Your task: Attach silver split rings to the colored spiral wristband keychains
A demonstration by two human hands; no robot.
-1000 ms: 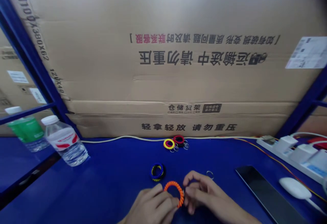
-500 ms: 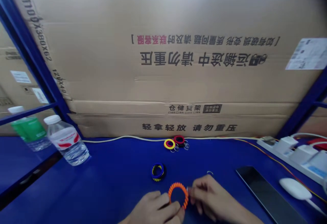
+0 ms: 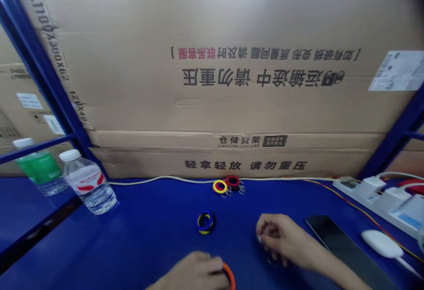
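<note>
At the bottom edge, my left hand (image 3: 198,273) is closed around an orange coiled wristband (image 3: 229,276); the fingers and the frame edge hide much of it. To its right, my right hand (image 3: 281,239) hovers over or rests on the table, fingers curled in a pinch. A bit of shiny metal (image 3: 259,239) shows at its fingertips, seemingly a small metal ring. Beneath the same hand, a thin ring outline (image 3: 273,261) is faintly visible. Beyond the hands lies a small stack of blue, yellow and black coiled wristbands (image 3: 204,222).
Farther back are yellow and red coiled bands (image 3: 220,187) with metal rings. A dark phone (image 3: 344,250), a white mouse-like device (image 3: 382,243) and a power strip (image 3: 380,199) line the right. Water bottles (image 3: 89,184) stand left, and a large cardboard box (image 3: 232,109) walls the back.
My right hand has moved away from the orange wristband, to the right and slightly up, over the spot of a loose metal ring. My left hand has lowered with the wristband.
</note>
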